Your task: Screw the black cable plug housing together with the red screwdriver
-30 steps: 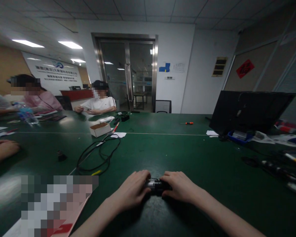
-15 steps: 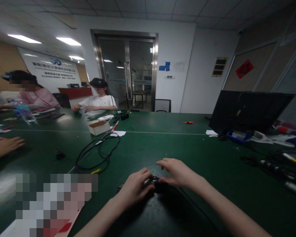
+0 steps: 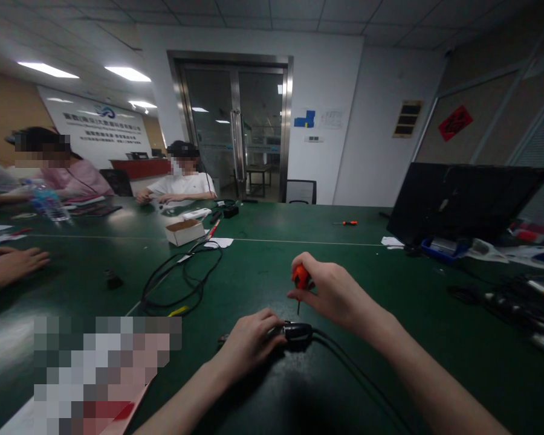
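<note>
My left hand (image 3: 254,341) is closed around a dark device (image 3: 298,331) lying on the green table, with a black cable running from its right end toward the lower right. The middle of the device is hidden by my fingers. Just above and right of it, my right hand (image 3: 329,287) grips the orange and black handle of a small screwdriver (image 3: 301,278). Its thin shaft points down, and the tip hangs a little above the device, apart from it.
Looped black cable (image 3: 181,281) and an open white box (image 3: 184,232) are at the left. Another orange screwdriver (image 3: 350,223) lies farther back. A monitor (image 3: 462,202) and tools stand right. A co-worker's hands (image 3: 18,266) rest at far left; other people sit behind.
My right hand has risen from the device's right end and is now holding the screwdriver upright, exposing the black end of the device. My left hand has stayed in place.
</note>
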Motion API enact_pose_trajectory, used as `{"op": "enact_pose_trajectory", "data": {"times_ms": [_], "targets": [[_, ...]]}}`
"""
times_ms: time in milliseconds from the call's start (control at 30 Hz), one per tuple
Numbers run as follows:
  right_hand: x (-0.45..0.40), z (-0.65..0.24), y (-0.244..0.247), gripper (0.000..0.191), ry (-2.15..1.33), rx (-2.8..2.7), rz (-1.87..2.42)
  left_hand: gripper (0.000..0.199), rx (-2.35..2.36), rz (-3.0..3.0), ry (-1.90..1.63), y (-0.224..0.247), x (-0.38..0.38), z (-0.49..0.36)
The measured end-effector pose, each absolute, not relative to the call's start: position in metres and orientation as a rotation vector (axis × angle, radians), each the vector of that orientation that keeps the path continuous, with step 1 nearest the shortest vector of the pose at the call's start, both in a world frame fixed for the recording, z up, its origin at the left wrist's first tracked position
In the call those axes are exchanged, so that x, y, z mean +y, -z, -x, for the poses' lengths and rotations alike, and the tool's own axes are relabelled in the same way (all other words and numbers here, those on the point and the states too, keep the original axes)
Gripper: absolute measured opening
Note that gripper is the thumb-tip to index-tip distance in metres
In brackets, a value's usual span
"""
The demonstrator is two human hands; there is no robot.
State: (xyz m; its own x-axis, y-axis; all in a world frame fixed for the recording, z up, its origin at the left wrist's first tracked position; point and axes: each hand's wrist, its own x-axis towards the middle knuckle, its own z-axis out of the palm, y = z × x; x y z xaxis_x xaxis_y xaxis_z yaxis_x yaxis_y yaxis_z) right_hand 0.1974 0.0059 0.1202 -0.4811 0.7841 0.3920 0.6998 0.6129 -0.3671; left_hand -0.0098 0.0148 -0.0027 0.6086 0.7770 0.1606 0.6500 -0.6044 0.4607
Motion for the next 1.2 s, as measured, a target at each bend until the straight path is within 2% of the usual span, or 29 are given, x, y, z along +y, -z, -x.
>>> {"op": "enact_pose_trajectory", "data": {"times_ms": [100, 433, 733, 1200], "targets": [[0.006, -0.203, -0.120, 0.032, -0.051, -2.384, 1.219, 0.022, 1.132, -2.506, -0.484, 0.003, 0.015, 0.011], [0.006, -0.198, -0.117, 0.027, -0.290, -2.395, 1.009, 0.024, 1.099, -2.514, -0.499, -0.004, 0.010, 0.013], [0.004, -0.195, -0.118, 0.026, -0.294, -2.404, 1.008, 0.020, 1.208, -2.499, -0.606, 0.004, 0.007, 0.009], [0.005, -0.197, -0.117, 0.028, -0.272, -2.384, 0.974, 0.019, 1.208, -2.546, -0.534, 0.004, 0.009, 0.009]]}}
